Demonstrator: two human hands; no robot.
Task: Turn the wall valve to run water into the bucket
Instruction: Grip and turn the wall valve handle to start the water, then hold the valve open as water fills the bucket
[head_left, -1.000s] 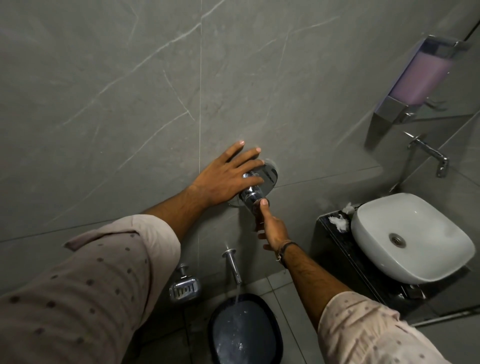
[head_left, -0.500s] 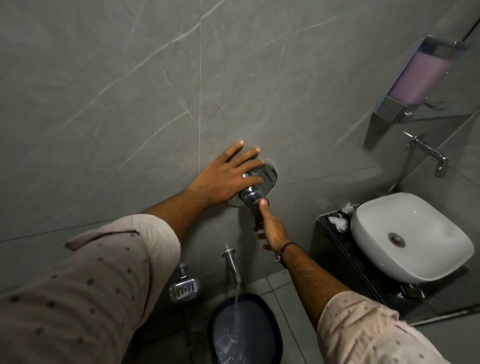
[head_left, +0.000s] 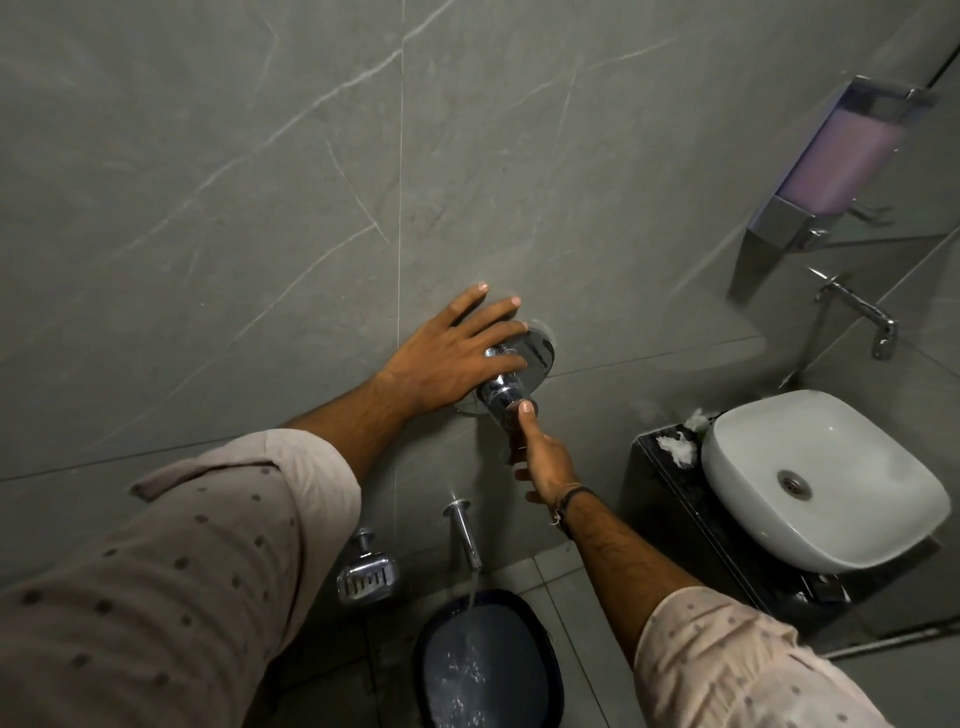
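Note:
A chrome wall valve (head_left: 535, 356) with a round plate and a protruding knob sits on the grey tiled wall. My left hand (head_left: 447, 358) lies flat against the wall with its fingers spread over the plate's left side. My right hand (head_left: 540, 457) reaches up from below, its thumb on the knob's front and its fingers curled around the underside. Below, a chrome spout (head_left: 465, 535) pours a thin stream of water into a dark blue bucket (head_left: 550, 675) on the floor, where the water ripples.
A chrome soap dish (head_left: 366, 571) hangs left of the spout. A white basin (head_left: 857, 519) sits on a dark counter at the right, with a wall tap (head_left: 862, 312) and a purple soap dispenser (head_left: 841, 156) above it.
The stream from the spout has grown and more water splashes in the bucket. Both hands stay on the valve almost unmoved.

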